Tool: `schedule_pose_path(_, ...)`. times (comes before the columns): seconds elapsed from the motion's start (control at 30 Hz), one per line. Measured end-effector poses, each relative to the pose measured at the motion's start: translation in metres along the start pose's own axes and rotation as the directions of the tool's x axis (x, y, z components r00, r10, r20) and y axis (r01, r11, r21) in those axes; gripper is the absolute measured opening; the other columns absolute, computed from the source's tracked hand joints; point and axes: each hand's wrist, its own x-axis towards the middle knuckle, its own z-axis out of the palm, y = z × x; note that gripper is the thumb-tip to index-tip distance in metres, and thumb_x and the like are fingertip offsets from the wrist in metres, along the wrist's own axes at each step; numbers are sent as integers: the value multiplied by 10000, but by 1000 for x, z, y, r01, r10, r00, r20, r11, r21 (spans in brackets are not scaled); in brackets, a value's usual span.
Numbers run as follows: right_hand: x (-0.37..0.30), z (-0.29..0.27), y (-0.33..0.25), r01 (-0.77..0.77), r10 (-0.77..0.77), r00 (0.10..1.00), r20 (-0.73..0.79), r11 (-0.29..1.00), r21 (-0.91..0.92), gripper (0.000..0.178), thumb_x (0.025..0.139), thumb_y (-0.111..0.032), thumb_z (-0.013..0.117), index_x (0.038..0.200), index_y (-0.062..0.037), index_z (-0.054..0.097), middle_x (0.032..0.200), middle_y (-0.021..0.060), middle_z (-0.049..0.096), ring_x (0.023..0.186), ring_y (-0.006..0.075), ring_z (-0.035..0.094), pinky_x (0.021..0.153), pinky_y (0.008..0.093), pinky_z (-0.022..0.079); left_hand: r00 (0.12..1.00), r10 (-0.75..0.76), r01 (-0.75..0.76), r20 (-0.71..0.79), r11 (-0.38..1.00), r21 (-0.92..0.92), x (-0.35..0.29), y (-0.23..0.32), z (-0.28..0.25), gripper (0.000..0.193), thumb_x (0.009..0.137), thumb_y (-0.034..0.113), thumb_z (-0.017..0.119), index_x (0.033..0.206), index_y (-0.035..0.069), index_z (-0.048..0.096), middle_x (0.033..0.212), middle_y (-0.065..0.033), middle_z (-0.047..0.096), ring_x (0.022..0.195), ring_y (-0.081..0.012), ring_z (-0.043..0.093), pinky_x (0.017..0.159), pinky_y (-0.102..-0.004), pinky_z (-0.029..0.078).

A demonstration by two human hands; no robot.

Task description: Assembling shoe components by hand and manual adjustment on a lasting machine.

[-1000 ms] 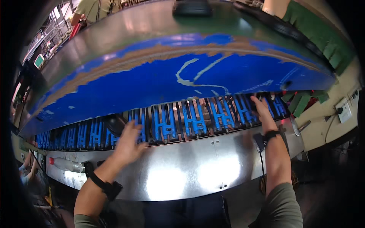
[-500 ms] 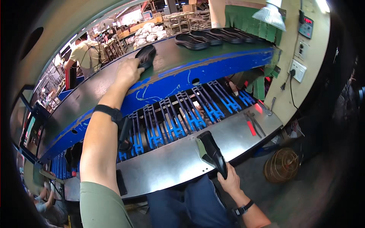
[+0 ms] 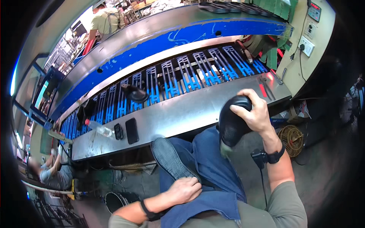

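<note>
My left hand (image 3: pixel 184 192), low over my lap, is closed on the near end of a shoe sole (image 3: pixel 167 155). The sole is long and dark grey, with a paler edge, and lies slantwise above my thigh. My right hand (image 3: pixel 253 110) grips a black shoe (image 3: pixel 232 123), thumb and fingers spread across its upper end. The shoe is tilted at the front edge of the metal bench, and a greenish part (image 3: pixel 225 151) shows at its lower end. The two pieces are apart.
The metal bench (image 3: pixel 163 117) carries a phone (image 3: pixel 132 131), a clear bottle (image 3: pixel 99 128) and red-handled pliers (image 3: pixel 263 88). Behind it runs a row of blue racks (image 3: pixel 169 81), with a dark shoe (image 3: pixel 135 94) on them. Several black soles (image 3: pixel 232 7) lie on the upper shelf. A wicker basket (image 3: pixel 291 140) stands at right.
My left hand has come down from the upper shelf to my lap with the sole. My right hand has raised and turned the shoe. The view has tilted downward.
</note>
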Motion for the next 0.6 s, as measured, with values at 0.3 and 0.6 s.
schedule_pose_path(0.3,-120,81,30,-590,440,807,394,577,565,270,888,-216,712,1046,-12,634,924,40,660,833,96,618,785,264,509,551,-299,445,-779,895,-28,-51,-116,2,301,745,51,744,1001,-6,596,1104,-192,598,1072,-364,575,943,-439,456)
schedule_pose_path(0.6,-233,100,50,-669,555,428,714,-337,663,851,942,-721,412,1407,-11,484,1225,286,621,1073,418,662,895,571,571,618,-777,-157,-115,22,-987,-54,-160,-23,414,936,182,647,1259,-77,613,1253,-204,661,1181,-293,627,1036,-388,492)
